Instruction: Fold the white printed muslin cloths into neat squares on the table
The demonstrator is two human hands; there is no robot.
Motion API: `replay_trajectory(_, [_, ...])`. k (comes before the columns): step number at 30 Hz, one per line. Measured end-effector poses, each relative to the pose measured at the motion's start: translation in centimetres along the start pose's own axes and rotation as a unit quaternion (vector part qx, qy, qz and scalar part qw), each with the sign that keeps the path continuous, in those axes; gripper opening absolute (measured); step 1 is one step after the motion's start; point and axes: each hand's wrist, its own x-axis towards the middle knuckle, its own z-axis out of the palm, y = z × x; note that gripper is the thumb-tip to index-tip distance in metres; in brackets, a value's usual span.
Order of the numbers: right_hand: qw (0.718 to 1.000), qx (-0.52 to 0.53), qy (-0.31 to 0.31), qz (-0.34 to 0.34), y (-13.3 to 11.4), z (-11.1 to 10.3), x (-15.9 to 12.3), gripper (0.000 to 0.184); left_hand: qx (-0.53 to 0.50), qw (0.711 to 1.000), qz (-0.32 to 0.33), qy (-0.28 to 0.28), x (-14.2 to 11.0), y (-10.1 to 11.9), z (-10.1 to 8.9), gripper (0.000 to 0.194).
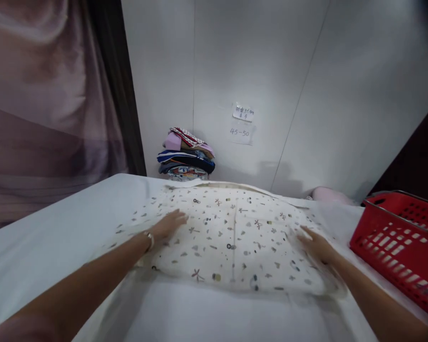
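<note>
A cream cloth printed with small grey and brown motifs lies spread flat on the white table. My left hand rests palm down on the cloth's left part, fingers stretched out; a bracelet sits at that wrist. My right hand lies flat on the cloth's right part, fingers spread toward the left. Neither hand holds anything.
A red plastic basket stands at the table's right edge. A stack of folded clothes sits at the back against the white wall, below paper labels. A pinkish curtain hangs at the left. A pale pink item lies behind the cloth.
</note>
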Motion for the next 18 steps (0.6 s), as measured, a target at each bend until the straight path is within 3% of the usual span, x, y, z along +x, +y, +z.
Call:
replay_trajectory(2, [0.998, 0.019, -0.050, 0.030, 1.7, 1.3, -3.9, 0.056, 0.026, 0.999, -0.004, -0.041, -4.3, -1.3, 1.1, 0.051])
replay_trajectory(5, [0.999, 0.030, -0.022, 0.018, 3.9, 1.0, -9.3, 0.055, 0.094, 0.988, 0.040, -0.116, -10.4, -2.5, 0.5, 0.052])
replay_trajectory(7, [0.999, 0.019, -0.032, -0.012, 5.2, 0.4, -12.3, 0.052, 0.120, 0.977, 0.082, -0.157, -13.5, -3.1, -0.4, 0.052])
replay_trajectory(9, [0.997, -0.005, -0.044, -0.067, 6.4, 0.2, -14.4, 0.051, 0.145, 0.970, 0.109, -0.162, -15.2, -3.5, -1.0, 0.054])
replay_trajectory(13, [0.987, -0.060, -0.025, -0.150, 7.6, 0.6, -14.9, 0.056, 0.203, 0.968, 0.115, -0.097, -14.8, -4.1, -0.4, 0.053])
replay_trajectory(18, [0.986, -0.131, 0.007, -0.102, 6.2, 0.0, -11.6, 0.055, 0.246, 0.966, 0.066, -0.045, -11.2, -3.2, 0.6, 0.054])
